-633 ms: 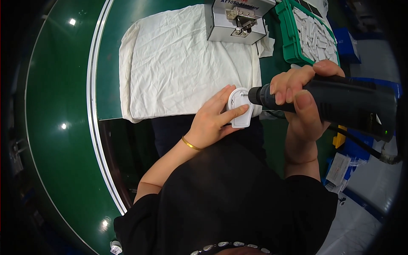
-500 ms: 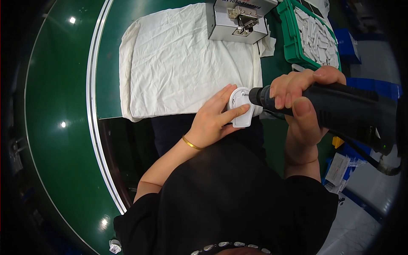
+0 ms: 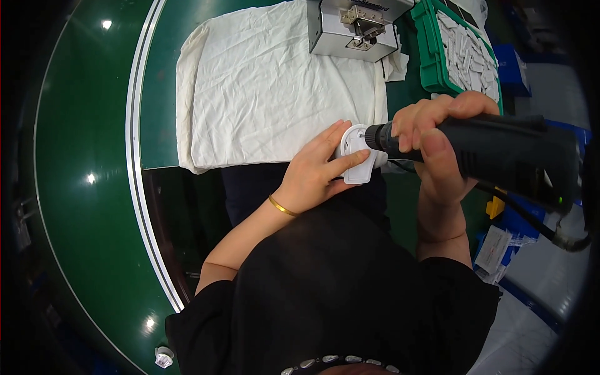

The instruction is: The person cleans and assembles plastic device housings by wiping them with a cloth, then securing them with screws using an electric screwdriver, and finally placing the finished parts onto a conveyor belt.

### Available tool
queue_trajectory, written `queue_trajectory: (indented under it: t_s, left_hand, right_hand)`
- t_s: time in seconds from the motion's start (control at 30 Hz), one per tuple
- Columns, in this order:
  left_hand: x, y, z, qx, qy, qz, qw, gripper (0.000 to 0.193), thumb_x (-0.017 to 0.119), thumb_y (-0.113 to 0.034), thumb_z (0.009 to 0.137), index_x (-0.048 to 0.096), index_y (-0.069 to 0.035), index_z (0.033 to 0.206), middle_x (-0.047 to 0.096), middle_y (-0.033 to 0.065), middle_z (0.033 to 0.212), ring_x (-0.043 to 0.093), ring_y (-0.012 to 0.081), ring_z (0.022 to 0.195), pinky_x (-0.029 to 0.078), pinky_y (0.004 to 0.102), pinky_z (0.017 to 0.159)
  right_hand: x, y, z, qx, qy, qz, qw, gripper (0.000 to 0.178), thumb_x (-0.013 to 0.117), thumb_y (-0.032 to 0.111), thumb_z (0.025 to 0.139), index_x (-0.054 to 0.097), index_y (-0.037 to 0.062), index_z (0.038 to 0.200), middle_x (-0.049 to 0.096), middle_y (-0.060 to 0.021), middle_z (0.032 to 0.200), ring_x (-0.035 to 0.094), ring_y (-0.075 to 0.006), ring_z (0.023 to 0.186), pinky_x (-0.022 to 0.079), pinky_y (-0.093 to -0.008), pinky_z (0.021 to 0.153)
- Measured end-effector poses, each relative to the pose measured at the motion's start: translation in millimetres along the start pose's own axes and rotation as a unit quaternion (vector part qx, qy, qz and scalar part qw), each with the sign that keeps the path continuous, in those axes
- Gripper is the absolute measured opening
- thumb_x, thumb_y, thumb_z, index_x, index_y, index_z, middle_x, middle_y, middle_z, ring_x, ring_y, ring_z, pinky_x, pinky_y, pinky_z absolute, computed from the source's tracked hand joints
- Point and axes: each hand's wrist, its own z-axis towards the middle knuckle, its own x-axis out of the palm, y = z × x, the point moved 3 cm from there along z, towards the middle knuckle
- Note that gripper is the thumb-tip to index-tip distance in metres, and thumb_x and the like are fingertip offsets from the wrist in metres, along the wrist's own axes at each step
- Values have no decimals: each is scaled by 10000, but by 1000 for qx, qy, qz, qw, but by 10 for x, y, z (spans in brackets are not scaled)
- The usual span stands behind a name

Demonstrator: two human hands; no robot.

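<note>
My left hand (image 3: 319, 164) grips a white plastic housing (image 3: 358, 170) at the near right edge of the white cloth, thumb across its face and fingers along its left side. The housing has a rounded top end and a narrower lower part. In my right hand (image 3: 442, 140) is a black electric screwdriver (image 3: 500, 150), held almost level, its body extending to the right. The driver's tip points left into the rounded end of the housing, at a small hole there. Whether a screw sits under the tip is too small to tell.
A white cloth (image 3: 281, 87) covers part of the green table. At its far edge stands a grey metal machine (image 3: 353, 28). A green crate (image 3: 431, 56) of small white parts is at the far right. The driver's black cable (image 3: 525, 215) hangs at the right.
The screwdriver has shifted slightly left and up in the picture, with my right hand still around it. My left hand and the housing have barely moved.
</note>
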Motion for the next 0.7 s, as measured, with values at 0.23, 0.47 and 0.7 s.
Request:
queue_trajectory:
  t_s: [0.23,0.47,0.7]
  left_hand:
    - [-15,-59,11,4,-9,2,1000,594,865,-135,634,677,-191,1195,542,187,1352,550,368,1229,490,394,973]
    - [-101,-163,-10,-55,-32,7,998,960,916,-191,615,430,-29,1427,555,179,1342,567,317,1217,482,369,993]
    - [-65,-164,-39,-75,-75,-4,994,1038,917,-244,594,369,46,1426,600,177,1290,617,349,1104,512,382,919]
  right_hand:
    - [-264,-5,217,13,14,20,1000,548,582,91,897,332,-24,1371,578,-128,798,591,-209,645,501,-423,675]
    - [-1064,-875,152,290,-200,-154,923,322,763,141,837,549,-15,1019,641,-83,857,667,-166,736,579,-288,611]
    - [-1205,-1364,115,93,-124,-522,839,400,697,131,860,560,-28,1201,667,-147,1007,626,-277,1038,488,-355,919]
